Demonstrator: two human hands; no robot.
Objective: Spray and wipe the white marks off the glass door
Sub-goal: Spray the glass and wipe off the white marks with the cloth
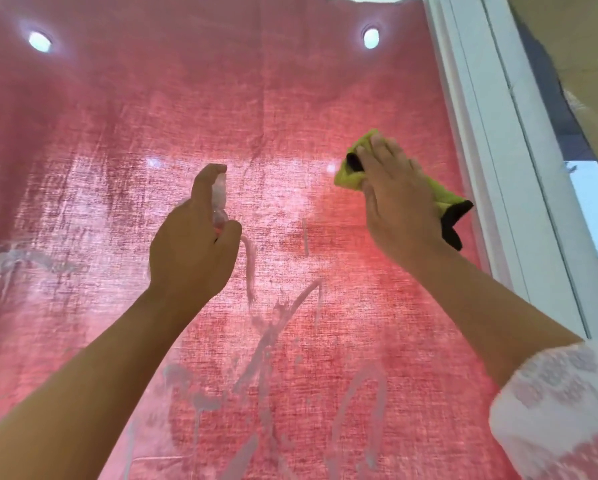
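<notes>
1. Nearest, both forearms reached upward, the right one out of a white lace sleeve (560, 410), so both hands worked high on the pane.
2. The left hand (193, 244) was clenched round a small clear spray bottle (219, 199) with the forefinger curled over its top. This seemed meant to aim the nozzle at the glass and fire it one-handed.
3. The right hand (399, 206) lay flat with straight fingers, pressing a yellow-green cloth (349, 176) against the pane. A flat palm likely spread the pressure for wiping. A black-edged corner of the cloth stuck out to the right of that hand.
4. The glass door (290, 98) stood just beyond both hands. Its white marks (266, 327) ran as streaks and drips below the hands, between the forearms, with another smear to the left of the left hand. I judged the lower glass not yet wiped.
5. Behind the pane hung a red woven curtain (117, 133), which made the pale marks easy to see.
6. A white door frame (491, 168) rose just right of the right hand.
</notes>
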